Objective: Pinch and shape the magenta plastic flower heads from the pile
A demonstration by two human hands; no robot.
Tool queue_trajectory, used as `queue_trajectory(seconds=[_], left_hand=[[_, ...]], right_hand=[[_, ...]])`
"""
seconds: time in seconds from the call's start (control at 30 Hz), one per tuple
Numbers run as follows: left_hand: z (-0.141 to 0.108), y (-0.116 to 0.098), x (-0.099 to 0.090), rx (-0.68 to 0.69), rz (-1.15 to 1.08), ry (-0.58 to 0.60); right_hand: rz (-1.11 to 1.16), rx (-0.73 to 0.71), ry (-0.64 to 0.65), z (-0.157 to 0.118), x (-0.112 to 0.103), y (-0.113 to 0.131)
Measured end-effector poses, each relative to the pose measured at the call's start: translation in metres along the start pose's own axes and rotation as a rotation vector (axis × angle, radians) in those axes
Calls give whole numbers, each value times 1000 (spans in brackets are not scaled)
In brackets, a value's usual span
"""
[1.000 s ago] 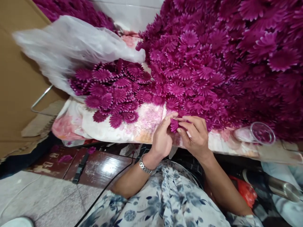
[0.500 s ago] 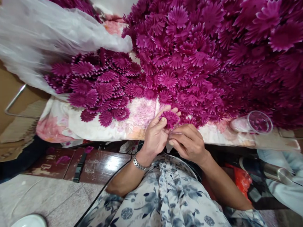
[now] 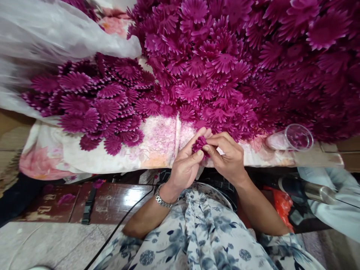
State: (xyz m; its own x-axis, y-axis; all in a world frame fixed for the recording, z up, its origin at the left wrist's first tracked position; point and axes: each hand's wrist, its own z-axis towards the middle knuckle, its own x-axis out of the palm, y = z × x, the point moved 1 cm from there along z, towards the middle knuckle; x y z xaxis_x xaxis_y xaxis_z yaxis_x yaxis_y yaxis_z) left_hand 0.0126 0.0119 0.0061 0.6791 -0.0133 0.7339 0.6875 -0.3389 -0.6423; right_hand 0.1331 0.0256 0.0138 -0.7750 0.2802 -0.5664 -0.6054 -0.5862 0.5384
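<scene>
A small magenta artificial flower [image 3: 198, 144] is between my two hands, just in front of the table's near edge. My left hand [image 3: 183, 168], with a metal watch on its wrist, holds the flower between thumb and fingers. The thumb and fingers of my right hand [image 3: 230, 156] pinch the flower's right side, partly covering it. Beyond my hands lies a large heap of magenta flower pieces [image 3: 225, 63]. A smaller pile of the same flowers [image 3: 105, 108] lies to the left.
A clear plastic cup [image 3: 298, 138] lies tipped on its side at the right. White plastic sheeting [image 3: 70, 33] covers the back left. Below the floral tablecloth [image 3: 157, 159] stands a brown wooden bench [image 3: 112, 202]. A steel flask [image 3: 317, 192] and a person's light trouser leg [image 3: 343, 221] are at the lower right.
My right hand has moved up from below the flower and now grips its side. The flower looks gathered instead of spread open on my left palm. The whole view has shifted slightly.
</scene>
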Motion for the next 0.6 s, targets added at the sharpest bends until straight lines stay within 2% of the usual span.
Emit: queue_trajectory(seconds=[0.17,0.37,0.6], left_hand=[[2,2,4,5,-16,-45],[4,3,2,9,39,-44],[13,-6,1,154,476,-113]], right_hand=[[-173,-75,-32,-3,1,0],[-209,-66,-10,-2,2,-1],[-346,-122,56,5,-2,-5]])
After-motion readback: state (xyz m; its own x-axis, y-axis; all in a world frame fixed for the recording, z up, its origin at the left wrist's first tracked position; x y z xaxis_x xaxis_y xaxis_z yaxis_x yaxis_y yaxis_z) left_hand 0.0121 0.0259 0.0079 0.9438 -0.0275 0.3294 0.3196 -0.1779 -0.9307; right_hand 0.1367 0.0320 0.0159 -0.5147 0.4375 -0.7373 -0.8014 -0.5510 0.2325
